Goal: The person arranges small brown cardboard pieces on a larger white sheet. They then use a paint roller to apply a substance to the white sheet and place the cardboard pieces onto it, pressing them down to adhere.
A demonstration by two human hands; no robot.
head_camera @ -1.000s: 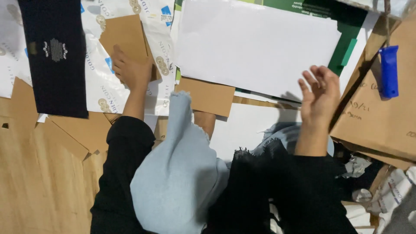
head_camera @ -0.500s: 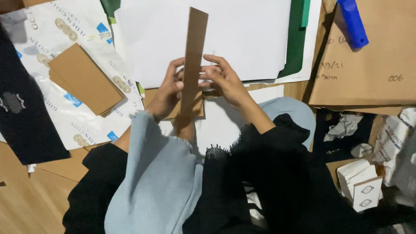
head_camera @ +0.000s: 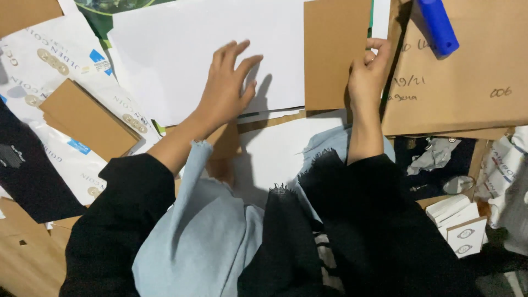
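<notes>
Across the big white sheet (head_camera: 181,49), our landmark, we have both hands up. Our left hand (head_camera: 225,91) lies flat on the sheet's lower middle, fingers spread apart, gripping nothing. Our right hand (head_camera: 367,74) is at the sheet's right edge, fingers and thumb clamped together on the right edge of a brown card panel (head_camera: 335,52); the panel stands upright over the sheet's right end, its lower edge just past the sheet's bottom border. Left of the sheet a small stack of brown cards (head_camera: 85,118) lies tilted on printed white wrapping (head_camera: 60,71); further left and lower, a dark cloth piece (head_camera: 25,176). Right of the sheet, beyond the held panel, a large brown cardboard box face (head_camera: 467,71) with handwriting on it, and a blue marker-like tube (head_camera: 438,25) lying on its top. Below that box, well right of and below the sheet, a dark open space holds crumpled grey paper (head_camera: 434,157); we can't tell whether it is a container. Lower right, a small open carton (head_camera: 459,223) holds white folded cards stacked on edge, touching one another. Below the sheet, a second white sheet (head_camera: 275,154) sits under our forearms, with our black sleeves (head_camera: 126,214) and pale blue cloth (head_camera: 203,242) over it.
</notes>
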